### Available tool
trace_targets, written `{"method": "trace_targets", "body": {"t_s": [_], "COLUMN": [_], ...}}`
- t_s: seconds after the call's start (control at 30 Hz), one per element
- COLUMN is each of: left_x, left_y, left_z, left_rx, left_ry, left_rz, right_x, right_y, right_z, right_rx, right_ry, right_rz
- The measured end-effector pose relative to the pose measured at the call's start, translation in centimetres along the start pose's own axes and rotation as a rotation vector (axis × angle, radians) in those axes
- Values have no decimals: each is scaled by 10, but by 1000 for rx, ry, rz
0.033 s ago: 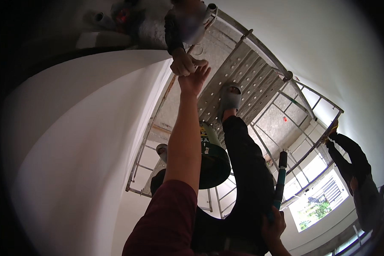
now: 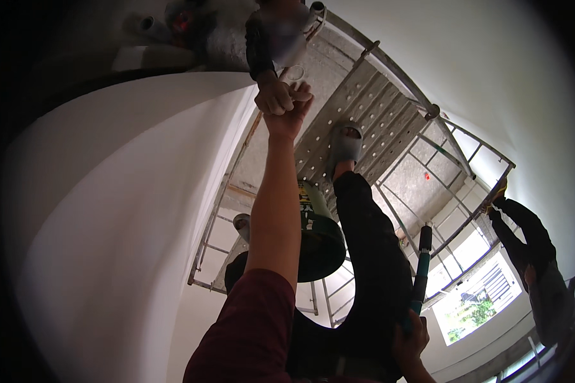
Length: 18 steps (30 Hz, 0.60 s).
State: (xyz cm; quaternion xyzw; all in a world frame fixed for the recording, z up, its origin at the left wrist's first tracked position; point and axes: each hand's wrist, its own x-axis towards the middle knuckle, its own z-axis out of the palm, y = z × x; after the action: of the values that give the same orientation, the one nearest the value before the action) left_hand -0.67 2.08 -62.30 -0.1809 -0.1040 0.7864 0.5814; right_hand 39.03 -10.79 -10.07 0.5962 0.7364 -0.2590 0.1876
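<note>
My left hand (image 2: 288, 123) reaches far forward on an outstretched bare arm, palm up, its fingers partly stretched out. A co-worker's closed hand (image 2: 274, 97) rests over my palm, its thumb across my fingers. Whether something small lies between the two hands is hidden. Low on the right, my right hand (image 2: 412, 340) grips a long, slim, teal and black tool (image 2: 420, 281), held upright beside my right leg with its black end up. The tool's lower end is hidden by my hand and leg.
Below me is a perforated metal scaffold plank (image 2: 370, 121) with my sandalled foot (image 2: 347, 143) on it. A dark green bucket (image 2: 322, 255) stands between my legs. Scaffold rails (image 2: 456, 143) run along the right, and a pale curved wall (image 2: 140, 191) fills the left. Another person (image 2: 536, 249) stands at right.
My left hand has shifted slightly, and its fingers now sit lower, closer against the co-worker's thumb. My right hand and the tool have barely moved.
</note>
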Motion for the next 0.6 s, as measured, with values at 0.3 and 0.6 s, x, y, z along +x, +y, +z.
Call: {"method": "trace_targets", "body": {"t_s": [0.3,0.6], "left_x": [-36,-54], "left_y": [12,47], "left_z": [-7,-33], "left_rx": [194,298], "left_ry": [266,275], "left_rz": [-55,-197], "right_x": [1,0], "right_y": [-5,-10], "right_z": [1,-1], "right_rx": [24,-31], "right_ry": [-17,-18], "right_rz": [24,40]}}
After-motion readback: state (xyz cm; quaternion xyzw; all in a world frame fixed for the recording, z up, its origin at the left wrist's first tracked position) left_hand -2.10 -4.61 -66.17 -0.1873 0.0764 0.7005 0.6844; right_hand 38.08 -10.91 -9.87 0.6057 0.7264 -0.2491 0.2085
